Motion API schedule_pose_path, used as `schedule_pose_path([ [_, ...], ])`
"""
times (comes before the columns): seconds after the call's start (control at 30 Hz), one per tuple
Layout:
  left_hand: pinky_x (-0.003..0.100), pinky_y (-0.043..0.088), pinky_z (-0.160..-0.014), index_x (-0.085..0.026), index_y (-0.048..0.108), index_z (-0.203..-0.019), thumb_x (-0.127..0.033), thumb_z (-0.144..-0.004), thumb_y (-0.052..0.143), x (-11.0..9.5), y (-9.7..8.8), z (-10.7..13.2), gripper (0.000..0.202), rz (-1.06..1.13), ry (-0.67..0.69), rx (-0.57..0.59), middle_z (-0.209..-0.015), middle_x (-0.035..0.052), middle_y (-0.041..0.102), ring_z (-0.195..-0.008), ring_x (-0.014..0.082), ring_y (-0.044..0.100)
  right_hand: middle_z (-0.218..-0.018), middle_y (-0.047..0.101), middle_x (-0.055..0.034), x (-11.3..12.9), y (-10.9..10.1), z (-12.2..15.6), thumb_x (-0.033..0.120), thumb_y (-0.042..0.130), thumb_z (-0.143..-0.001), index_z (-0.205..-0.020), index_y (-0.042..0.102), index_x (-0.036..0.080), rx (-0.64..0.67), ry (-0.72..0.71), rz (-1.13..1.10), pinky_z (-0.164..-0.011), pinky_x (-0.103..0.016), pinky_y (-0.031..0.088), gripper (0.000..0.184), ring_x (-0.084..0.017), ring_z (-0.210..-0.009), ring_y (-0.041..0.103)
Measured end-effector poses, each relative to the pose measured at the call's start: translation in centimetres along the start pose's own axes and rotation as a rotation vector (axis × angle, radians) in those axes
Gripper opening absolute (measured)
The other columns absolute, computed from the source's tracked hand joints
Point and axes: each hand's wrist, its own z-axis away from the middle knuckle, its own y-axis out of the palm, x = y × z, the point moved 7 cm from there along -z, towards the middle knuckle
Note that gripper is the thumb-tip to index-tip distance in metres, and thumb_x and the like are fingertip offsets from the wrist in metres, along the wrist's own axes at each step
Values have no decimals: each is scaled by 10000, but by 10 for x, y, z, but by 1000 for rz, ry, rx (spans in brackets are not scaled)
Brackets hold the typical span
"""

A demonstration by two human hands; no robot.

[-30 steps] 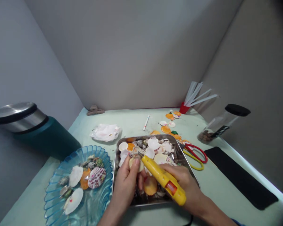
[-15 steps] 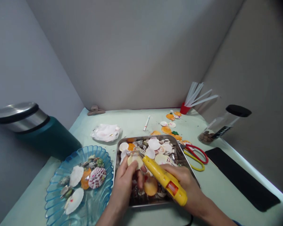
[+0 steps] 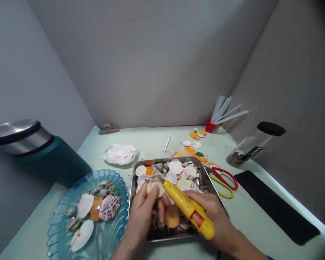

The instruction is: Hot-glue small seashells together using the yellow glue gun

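My left hand (image 3: pixel 145 206) pinches a pale yellow scallop shell (image 3: pixel 155 188) between thumb and fingers, above the metal tray (image 3: pixel 176 236). In my right hand (image 3: pixel 209 209) is a yellow hot glue gun (image 3: pixel 188 207), tilted with its tip up and left. The nozzle is close to the shell's upper edge; whether they touch I cannot tell. Below the hands, the tray is full of white, cream and spotted shells (image 3: pixel 176 167). An orange scallop shell (image 3: pixel 172 216) lies in it beneath the glue gun.
Left stands a blue scalloped dish (image 3: pixel 54 220) with shells, beside a teal bottle (image 3: pixel 56 155). Scissors (image 3: pixel 224 180), a black strip (image 3: pixel 278 207) and a clear jar (image 3: pixel 256 142) are at right. Behind are a white packet (image 3: pixel 120 154) and a red cup (image 3: pixel 210 126) of glue sticks.
The whole view has shifted slightly. Both hands keep their holds, with the glue gun's nozzle still close to the scallop shell.
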Motion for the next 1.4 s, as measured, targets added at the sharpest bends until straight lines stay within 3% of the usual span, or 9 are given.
schedule_pose_path([
  [0.27,204,371,-455,-163,505,-721,-413,-884,442,-5,2,3,305,-7,22,9,-491,-33,555,-366,69,434,-784,691,-25,-2,0,0,265,588,-768,-919,626,178,-9,22,11,-598,-219,445,178,-157,-650,620],
  [0.4,196,341,-428,-168,504,-692,-437,-868,459,-6,0,3,325,-30,23,-44,-406,-49,493,-356,76,406,-786,696,-17,-1,-1,1,252,593,-759,-956,633,191,-17,21,12,-593,-215,442,209,-158,-648,623],
  [0.5,192,333,-419,-169,495,-682,-447,-850,491,-9,-1,2,325,-59,39,-72,-448,-49,516,-338,59,385,-800,702,-24,-1,-1,1,250,592,-761,-955,636,192,-19,15,18,-607,-219,452,208,-166,-661,632],
  [0.77,189,331,-421,-169,490,-692,-437,-879,448,-9,2,2,329,-90,27,-17,-470,-49,503,-351,55,385,-801,696,-32,0,1,-1,246,581,-783,-932,631,185,12,5,-10,-653,-227,480,168,-169,-675,635],
  [0.97,195,319,-421,-179,482,-694,-443,-889,431,-3,7,4,332,-147,22,62,-449,-61,475,-342,58,370,-769,685,-30,1,-2,-1,243,582,-757,-928,641,178,-44,-16,-20,-624,-223,474,192,-169,-672,635],
  [1.23,190,329,-400,-193,488,-665,-466,-839,503,-3,0,3,324,-106,7,-62,-406,-70,451,-335,71,359,-760,690,-38,0,1,-1,243,580,-772,-891,635,170,-13,-28,26,-606,-223,460,150,-164,-647,627],
  [1.4,184,312,-382,-192,488,-656,-465,-825,524,-6,0,4,323,-107,6,-67,-415,-68,460,-335,68,356,-740,682,-28,-2,3,0,269,584,-779,-887,628,178,6,-13,40,-606,-223,458,148,-159,-634,619],
])
